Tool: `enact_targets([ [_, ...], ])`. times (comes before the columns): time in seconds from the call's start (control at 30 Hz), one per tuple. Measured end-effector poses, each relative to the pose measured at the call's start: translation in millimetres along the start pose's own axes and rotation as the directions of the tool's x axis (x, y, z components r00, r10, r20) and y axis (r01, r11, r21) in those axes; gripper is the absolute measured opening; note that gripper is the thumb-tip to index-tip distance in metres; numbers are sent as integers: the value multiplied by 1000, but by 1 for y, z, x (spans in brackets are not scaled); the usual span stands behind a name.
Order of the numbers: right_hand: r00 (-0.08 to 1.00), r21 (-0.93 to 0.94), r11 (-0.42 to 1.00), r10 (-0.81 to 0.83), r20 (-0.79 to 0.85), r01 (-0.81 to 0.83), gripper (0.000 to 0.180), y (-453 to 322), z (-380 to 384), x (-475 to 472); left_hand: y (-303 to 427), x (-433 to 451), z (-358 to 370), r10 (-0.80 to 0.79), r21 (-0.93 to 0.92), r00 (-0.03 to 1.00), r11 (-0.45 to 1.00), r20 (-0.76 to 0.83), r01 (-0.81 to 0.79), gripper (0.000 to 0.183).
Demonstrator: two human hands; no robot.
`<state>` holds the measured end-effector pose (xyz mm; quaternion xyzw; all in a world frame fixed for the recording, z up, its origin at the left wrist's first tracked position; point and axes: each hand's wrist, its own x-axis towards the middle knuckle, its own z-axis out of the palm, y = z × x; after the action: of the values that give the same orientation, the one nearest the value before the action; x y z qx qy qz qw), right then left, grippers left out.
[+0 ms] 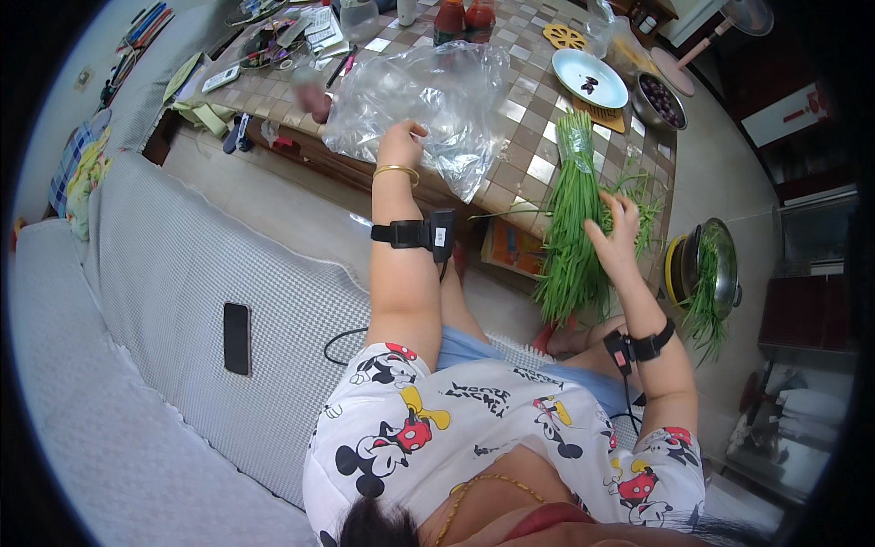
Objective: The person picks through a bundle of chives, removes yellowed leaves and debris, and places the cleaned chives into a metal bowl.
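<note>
My left hand (402,145), with a gold bangle at its wrist, is over the near edge of a crumpled clear plastic bag (437,102). Its fingers are bent, and whether they pinch the film cannot be made out. A long bundle of green garlic chives (574,205) lies across the table's edge, its stalk ends bound with clear wrap and its leaf tips hanging over. Beside the bundle my right hand (615,232) has its fingers spread, thumb towards the leaves. Loose green stalks (646,212) are partly hidden behind that hand.
On the tiled table (519,137) stand a pale blue plate (591,61) with dark pieces, a metal bowl of round dark fruit (660,102) and red-filled jars (465,20). Greens hang from a metal pot (724,273) at right. A phone (237,338) lies on the sofa.
</note>
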<state>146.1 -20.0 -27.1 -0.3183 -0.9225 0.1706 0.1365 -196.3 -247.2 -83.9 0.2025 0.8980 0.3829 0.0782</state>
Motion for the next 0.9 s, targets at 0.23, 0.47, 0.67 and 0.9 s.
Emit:
enact_targets([
  [0.23, 948, 420, 859, -317, -12, 293, 19, -72, 46, 134, 4, 2, -14, 161, -335, 986, 932, 34, -140, 9],
  [0.47, 725, 410, 717, -667, 170, 564, 37, -132, 96, 184, 9, -1, -29, 178, -452, 983, 882, 50, -136, 10],
  [0.67, 585, 143, 780, -563, 584, 609, 47, -173, 145, 185, 2, -1, -26, 198, -460, 975, 878, 100, -131, 11],
  [0.9, 694, 250, 705, -705, 145, 664, 30, -160, 144, 163, -1, -2, -29, 130, -426, 988, 901, 85, -82, 11],
])
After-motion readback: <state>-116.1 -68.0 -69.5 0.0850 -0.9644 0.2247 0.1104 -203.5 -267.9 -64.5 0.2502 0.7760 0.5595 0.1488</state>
